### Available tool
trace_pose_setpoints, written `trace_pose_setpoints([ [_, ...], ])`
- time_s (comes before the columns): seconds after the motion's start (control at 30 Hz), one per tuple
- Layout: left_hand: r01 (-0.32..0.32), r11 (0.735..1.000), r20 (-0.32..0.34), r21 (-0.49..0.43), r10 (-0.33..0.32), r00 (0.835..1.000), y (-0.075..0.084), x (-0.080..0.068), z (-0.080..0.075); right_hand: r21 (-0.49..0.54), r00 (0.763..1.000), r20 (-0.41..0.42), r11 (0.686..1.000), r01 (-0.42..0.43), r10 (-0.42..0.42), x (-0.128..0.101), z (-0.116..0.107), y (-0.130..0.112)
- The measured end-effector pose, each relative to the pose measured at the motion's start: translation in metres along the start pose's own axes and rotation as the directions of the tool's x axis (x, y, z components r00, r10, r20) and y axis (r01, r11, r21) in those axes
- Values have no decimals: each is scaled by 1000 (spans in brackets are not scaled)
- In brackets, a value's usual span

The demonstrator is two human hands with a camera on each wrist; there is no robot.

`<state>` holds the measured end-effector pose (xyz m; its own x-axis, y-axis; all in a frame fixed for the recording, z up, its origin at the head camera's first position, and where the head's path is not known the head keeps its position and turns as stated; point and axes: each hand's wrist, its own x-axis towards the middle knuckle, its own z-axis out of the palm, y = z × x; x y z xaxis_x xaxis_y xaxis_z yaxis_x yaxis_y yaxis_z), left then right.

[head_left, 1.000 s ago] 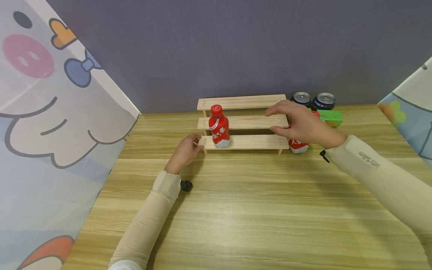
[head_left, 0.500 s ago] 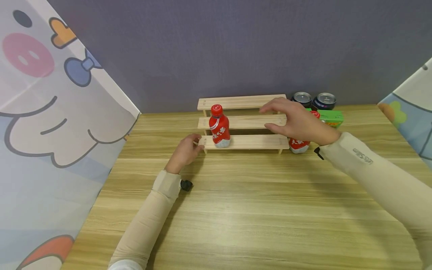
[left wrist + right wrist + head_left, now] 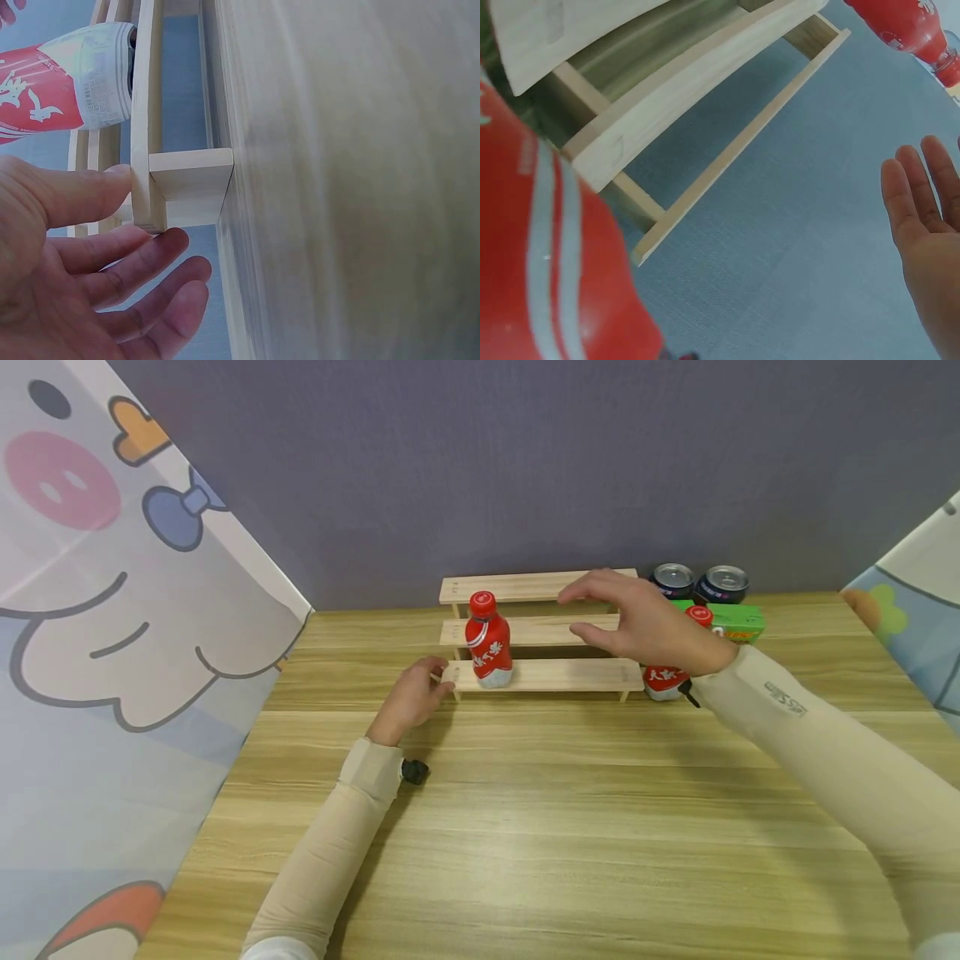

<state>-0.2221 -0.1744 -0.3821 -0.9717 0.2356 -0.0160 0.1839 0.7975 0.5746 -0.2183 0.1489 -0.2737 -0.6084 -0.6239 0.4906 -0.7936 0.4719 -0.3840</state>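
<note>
A three-step wooden rack [image 3: 555, 675] stands at the back of the table. A red bottle [image 3: 487, 642] stands upright on its lowest step, near the left end. My left hand [image 3: 411, 697] touches the rack's left end, thumb against the wood [image 3: 161, 187], fingers relaxed. My right hand [image 3: 637, 620] hovers open above the rack's right half, fingers spread, holding nothing [image 3: 926, 225]. A second red bottle [image 3: 667, 672] stands on the table just right of the rack, partly hidden behind my right wrist.
Two dark cans [image 3: 697, 581] and a green carton [image 3: 731, 620] sit at the back right by the grey wall. Cartoon-printed curtains [image 3: 97, 610] flank both sides. The wooden table [image 3: 562, 827] stretches toward me.
My right hand has moved left and slightly up, from beside the second bottle to over the rack's steps. The left hand and the bottles have stayed put.
</note>
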Motion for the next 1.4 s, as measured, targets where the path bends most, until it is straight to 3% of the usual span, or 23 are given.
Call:
trace_pose_setpoints([
  [0.23,-8,1000,10,14,8,1000,1,0,-1,35,998,-5,998,-58,58,5,-1,-3],
  [0.93,-1,1000,1,8,1,1000,1,2,0,130,998,-20,990,54,-52,36,23,-15],
  [1.4,-2,1000,0,6,2,1000,2,1,-2,126,1000,0,992,23,-23,60,46,-25],
])
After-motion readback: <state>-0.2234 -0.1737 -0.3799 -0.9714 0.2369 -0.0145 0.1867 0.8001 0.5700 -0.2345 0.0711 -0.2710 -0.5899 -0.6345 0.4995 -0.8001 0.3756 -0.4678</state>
